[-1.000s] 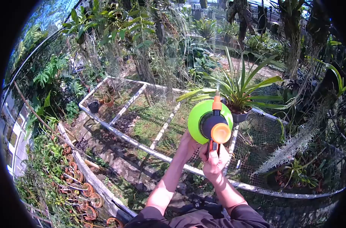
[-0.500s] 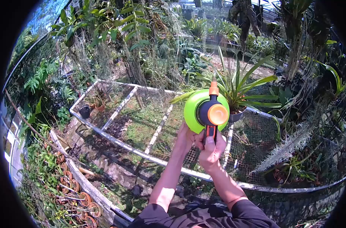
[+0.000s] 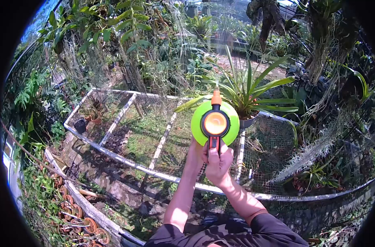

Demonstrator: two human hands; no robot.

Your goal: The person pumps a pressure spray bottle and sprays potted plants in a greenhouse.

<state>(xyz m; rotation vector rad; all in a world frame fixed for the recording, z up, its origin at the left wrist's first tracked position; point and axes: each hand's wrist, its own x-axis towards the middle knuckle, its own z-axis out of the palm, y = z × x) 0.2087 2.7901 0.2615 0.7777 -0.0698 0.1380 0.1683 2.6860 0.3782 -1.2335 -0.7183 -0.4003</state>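
The green sprayer (image 3: 215,119) is out ahead of the person, its handle (image 3: 214,143) clamped in the right hand (image 3: 218,165); the left hand (image 3: 196,150) is just beside, partly behind the sprayer, its grip hidden.

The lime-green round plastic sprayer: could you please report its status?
Right grip on black-red handle; left grip partly hidden. Sprayer aloft, orange nozzle pointing away. Long-leaved green potted plant beyond.

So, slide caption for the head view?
Right hand grips a green sprayer, left hand against it, in front of a potted plant.
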